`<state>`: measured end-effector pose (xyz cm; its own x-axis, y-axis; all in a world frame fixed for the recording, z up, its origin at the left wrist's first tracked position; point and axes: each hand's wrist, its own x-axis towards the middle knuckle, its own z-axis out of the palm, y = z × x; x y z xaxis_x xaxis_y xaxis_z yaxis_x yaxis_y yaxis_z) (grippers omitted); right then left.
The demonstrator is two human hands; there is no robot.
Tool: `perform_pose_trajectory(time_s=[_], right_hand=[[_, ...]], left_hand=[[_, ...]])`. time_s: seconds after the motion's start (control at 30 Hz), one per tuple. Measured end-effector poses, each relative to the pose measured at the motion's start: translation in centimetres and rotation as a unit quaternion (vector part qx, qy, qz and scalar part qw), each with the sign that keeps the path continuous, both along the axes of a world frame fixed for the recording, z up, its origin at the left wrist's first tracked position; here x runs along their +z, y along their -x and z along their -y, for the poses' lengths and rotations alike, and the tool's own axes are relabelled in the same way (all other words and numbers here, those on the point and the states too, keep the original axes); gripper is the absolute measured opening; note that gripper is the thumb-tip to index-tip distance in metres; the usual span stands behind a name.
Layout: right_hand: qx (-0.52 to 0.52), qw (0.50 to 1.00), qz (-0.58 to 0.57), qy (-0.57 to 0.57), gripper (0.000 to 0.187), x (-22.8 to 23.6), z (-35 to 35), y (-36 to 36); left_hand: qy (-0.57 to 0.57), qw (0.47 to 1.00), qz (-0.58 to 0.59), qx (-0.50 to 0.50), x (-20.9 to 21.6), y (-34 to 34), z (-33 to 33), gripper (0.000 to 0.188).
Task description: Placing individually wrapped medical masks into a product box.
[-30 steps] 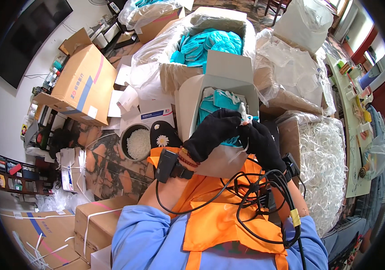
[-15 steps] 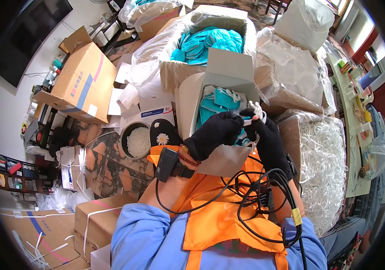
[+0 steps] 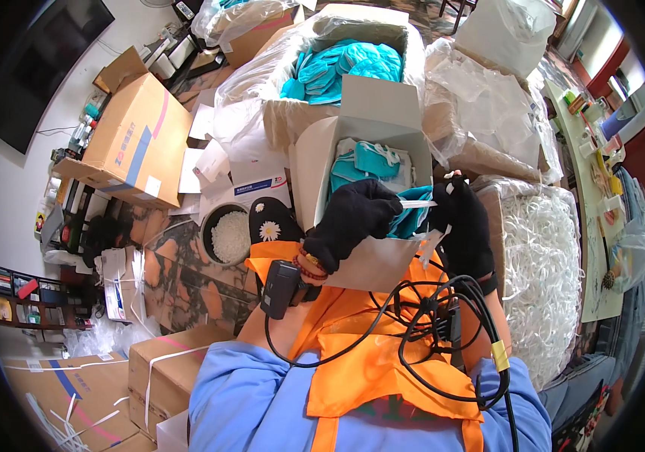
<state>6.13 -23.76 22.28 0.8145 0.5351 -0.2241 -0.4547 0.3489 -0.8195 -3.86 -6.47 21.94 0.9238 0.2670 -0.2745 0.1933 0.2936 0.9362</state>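
Note:
Both my hands wear black fingerless gloves over an open white box (image 3: 382,264) in front of me. The box holds teal folded face masks (image 3: 364,162) with white straps. My left hand (image 3: 354,220) is closed at the box's middle, gripping a white strap (image 3: 416,203). The strap stretches across to my right hand (image 3: 461,230), which is closed at the box's right edge with bits of white strap showing at its fingers. A teal mask (image 3: 408,218) lies just below the taut strap; whether my left fingers also hold it is hidden.
Beyond stands a plastic-lined carton (image 3: 300,117) heaped with teal masks. At right, a carton (image 3: 537,279) is full of white straps. A bowl of white pellets (image 3: 230,235) sits left, near a large cardboard box (image 3: 130,143). Black cables (image 3: 443,316) hang across my lap.
My hands have drawn apart, the right one moving right and down. The white straps bunched between them are now one taut strap.

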Motion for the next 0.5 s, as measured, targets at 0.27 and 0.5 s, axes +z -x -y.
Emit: perform_pose_trajectory(time_s=[0.27,0.5], right_hand=[[-0.027,0.999,0.001,-0.029,0.019,-1.6,-0.4,-1.1],[0.079,0.965,0.231,-0.094,0.019,-2.8,-2.5,-2.4]], left_hand=[[-0.109,0.993,0.039,0.033,-0.8,0.7,0.4,0.013],[-0.154,0.978,0.139,-0.033,-0.8,-0.5,2.1,0.026]])
